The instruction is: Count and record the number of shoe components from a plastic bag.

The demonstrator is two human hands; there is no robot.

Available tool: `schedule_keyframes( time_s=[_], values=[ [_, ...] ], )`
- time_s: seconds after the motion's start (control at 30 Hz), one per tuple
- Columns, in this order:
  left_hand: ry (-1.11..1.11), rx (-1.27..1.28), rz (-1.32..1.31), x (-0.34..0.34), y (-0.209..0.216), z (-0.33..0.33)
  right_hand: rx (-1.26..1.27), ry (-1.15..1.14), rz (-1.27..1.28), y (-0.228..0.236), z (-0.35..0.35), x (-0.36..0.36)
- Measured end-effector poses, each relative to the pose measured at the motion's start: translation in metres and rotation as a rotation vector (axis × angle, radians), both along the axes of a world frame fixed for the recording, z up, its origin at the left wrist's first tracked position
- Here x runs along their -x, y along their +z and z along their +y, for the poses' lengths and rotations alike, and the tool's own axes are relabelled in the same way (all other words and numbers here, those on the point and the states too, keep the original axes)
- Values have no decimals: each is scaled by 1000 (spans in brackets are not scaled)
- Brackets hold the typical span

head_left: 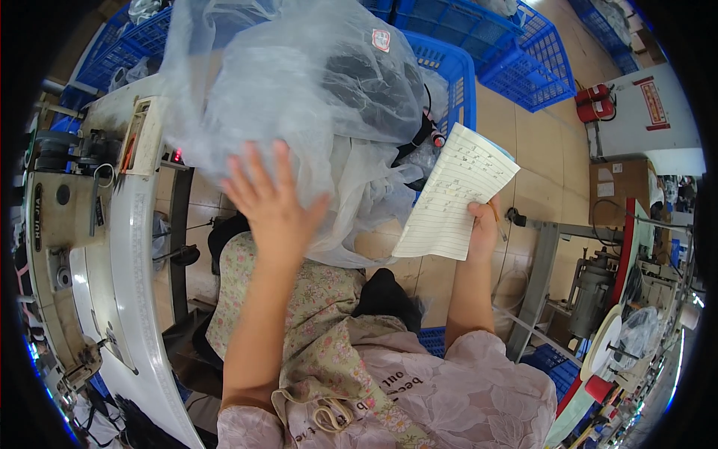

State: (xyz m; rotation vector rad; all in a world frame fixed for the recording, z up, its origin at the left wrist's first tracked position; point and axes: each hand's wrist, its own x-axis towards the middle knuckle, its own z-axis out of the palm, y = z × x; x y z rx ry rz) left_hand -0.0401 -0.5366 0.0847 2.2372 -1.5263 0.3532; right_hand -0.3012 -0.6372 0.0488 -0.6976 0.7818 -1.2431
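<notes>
My left hand [277, 206] is open, its fingers spread and slightly blurred, at the near left side of a large clear plastic bag [262, 82]. Whether the palm presses on the plastic I cannot tell. The bag bulges, with dark material showing through its right part and a small red-and-white sticker [381, 40] on it. Right of the bag, my right hand [485, 232] is closed on the lower right edge of a lined paper notebook [452, 194] with handwriting. A thin brownish pen or pencil [498, 217] shows beside those fingers.
Behind the bag stand blue plastic crates [456, 67]. A sewing machine [60, 217] on a white table [134, 262] is at my left. On my right are another machine bench, a motor [596, 288], a cardboard box [617, 187] and red fire extinguishers [594, 111].
</notes>
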Motion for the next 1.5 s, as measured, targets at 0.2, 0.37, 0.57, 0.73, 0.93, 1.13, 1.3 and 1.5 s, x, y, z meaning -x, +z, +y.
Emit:
schedule_keyframes(
  time_s=[0.2, 0.37, 0.57, 0.73, 0.93, 1.13, 1.3, 1.5],
  values=[
    [146, 260, 450, -75, -13, -13, -50, -44, -16, -12, 4, 0],
    [175, 234, 379, -129, 2, -19, -76, -13, 172, -21, -4, -1],
    [189, 342, 884, -169, 84, -27, 529, 244, 461, 7, -47, -63],
    [-130, 617, 833, -166, 158, -36, 863, 273, 808, 36, -77, -165],
    [-251, 577, 585, -136, 213, -50, 739, 32, 806, 19, -110, -191],
    [-464, 718, 446, -95, 198, -52, 125, -455, 150, 13, -220, -69],
    [-185, 309, 642, -81, 122, -23, -246, -364, -21, -32, -244, 25],
    [-79, -153, 660, -18, -11, -3, -270, -415, -4, -42, -262, 53]
  ],
)
